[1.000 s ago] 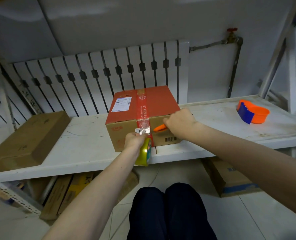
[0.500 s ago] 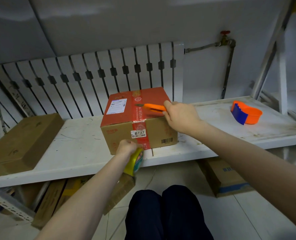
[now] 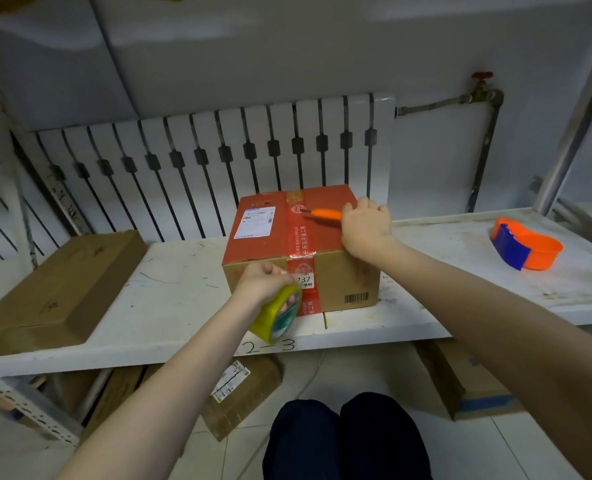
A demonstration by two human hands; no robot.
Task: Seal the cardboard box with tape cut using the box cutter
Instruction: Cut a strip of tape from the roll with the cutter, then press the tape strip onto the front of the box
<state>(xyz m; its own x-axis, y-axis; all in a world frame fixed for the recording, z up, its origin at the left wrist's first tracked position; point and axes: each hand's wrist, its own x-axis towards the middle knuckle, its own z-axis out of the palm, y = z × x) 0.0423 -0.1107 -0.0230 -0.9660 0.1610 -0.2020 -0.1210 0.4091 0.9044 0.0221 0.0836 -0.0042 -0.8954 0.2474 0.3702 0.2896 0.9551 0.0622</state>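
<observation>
- Shelf (image 3: 170, 299), white and scuffed, runs the full width, with "2-3" written on its front edge.
- Flat brown carton (image 3: 55, 289) lies out at nine o'clock on the shelf.
- Cardboard box (image 3: 287, 251) sits dead centre, red top, a red tape strip running over the top and down the front.
- Right hand (image 3: 365, 226) rests on the box's top right edge, fingers curled around the orange box cutter (image 3: 325, 214), whose tip points toward nine o'clock.
- Left hand (image 3: 261, 282) is closed on the yellow tape roll (image 3: 277, 315) at the box's front face, six o'clock.
- Orange-and-blue tape dispenser (image 3: 525, 245) sits at three o'clock, well apart.

Head view, angled down, close over shelf (image 3: 170, 292).
</observation>
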